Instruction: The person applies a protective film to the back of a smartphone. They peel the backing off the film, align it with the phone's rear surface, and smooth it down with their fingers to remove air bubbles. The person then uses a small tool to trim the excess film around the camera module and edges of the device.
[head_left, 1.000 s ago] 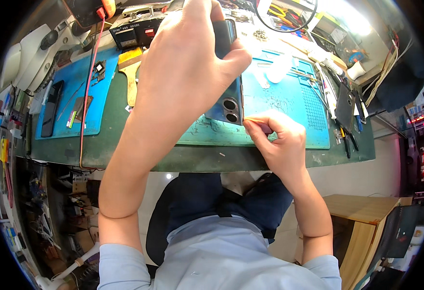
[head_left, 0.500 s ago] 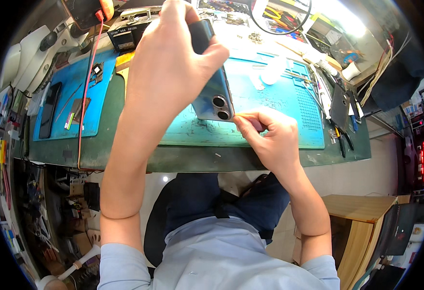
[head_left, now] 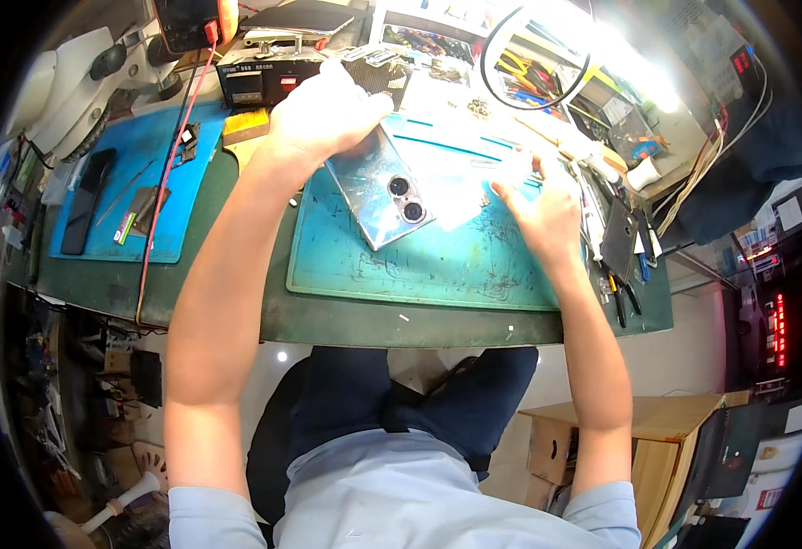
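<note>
My left hand point(head_left: 323, 114) is closed on the upper end of a phone point(head_left: 374, 188), which is held tilted above the blue-green work mat point(head_left: 401, 279). Its shiny silver-blue back faces up, with two round camera lenses at the lower right corner. Most fingers of this hand are hidden behind the phone and the palm. Over the right part of the mat, my right hand point(head_left: 547, 206) has its thumb and fingers on both sides of a small whitish translucent bottle point(head_left: 513, 170), whose outline is washed out by glare.
A dark phone point(head_left: 88, 201) and small parts lie on a blue mat at left, near a brush point(head_left: 244, 133). Black boxed equipment point(head_left: 264, 82) stands behind. Pliers point(head_left: 625, 297), tools and a dark phone-shaped panel point(head_left: 619, 238) crowd the right edge. A red cable point(head_left: 151, 238) hangs at left.
My right hand has left the phone's lower corner and moved right and away to the whitish bottle. The phone, in my left hand, is tilted differently and shows more of its back.
</note>
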`<action>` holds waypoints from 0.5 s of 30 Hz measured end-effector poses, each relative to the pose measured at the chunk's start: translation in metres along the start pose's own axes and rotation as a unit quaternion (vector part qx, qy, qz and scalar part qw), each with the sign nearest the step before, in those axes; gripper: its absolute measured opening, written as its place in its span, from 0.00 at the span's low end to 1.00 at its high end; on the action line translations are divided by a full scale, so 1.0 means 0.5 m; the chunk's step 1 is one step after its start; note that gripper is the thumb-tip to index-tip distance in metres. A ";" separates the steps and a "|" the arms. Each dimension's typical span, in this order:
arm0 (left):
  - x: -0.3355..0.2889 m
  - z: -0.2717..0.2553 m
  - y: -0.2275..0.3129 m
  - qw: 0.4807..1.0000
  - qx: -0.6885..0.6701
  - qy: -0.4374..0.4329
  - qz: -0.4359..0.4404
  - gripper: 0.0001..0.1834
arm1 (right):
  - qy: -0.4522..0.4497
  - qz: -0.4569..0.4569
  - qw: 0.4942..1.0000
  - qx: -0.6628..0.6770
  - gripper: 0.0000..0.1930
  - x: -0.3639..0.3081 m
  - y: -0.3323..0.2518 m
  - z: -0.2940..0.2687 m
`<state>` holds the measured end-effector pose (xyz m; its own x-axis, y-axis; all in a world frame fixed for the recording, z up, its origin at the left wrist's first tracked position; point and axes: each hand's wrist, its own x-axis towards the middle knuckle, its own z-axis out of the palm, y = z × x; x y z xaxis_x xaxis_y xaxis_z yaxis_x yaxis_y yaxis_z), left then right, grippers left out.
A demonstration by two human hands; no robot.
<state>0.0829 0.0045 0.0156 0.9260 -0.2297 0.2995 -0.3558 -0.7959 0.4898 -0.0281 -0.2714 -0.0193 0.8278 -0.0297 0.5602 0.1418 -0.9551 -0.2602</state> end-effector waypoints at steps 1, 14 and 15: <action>-0.003 -0.005 -0.002 1.000 -0.008 -0.003 -0.019 0.37 | -0.051 0.069 0.993 0.083 0.27 -0.010 -0.033 -0.025; -0.010 -0.004 0.001 0.997 -0.050 0.051 -0.032 0.32 | 0.041 -0.289 0.946 -0.142 0.26 -0.038 -0.099 -0.090; -0.011 -0.010 0.006 0.998 -0.042 0.025 -0.041 0.33 | 0.044 -0.305 0.939 -0.155 0.26 -0.035 -0.099 -0.090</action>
<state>0.0761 0.0061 0.0194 0.9454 -0.1361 0.2961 -0.2913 -0.7601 0.5808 -0.0743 -0.2367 0.0191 0.5938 0.5391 0.5973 0.3981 -0.8420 0.3642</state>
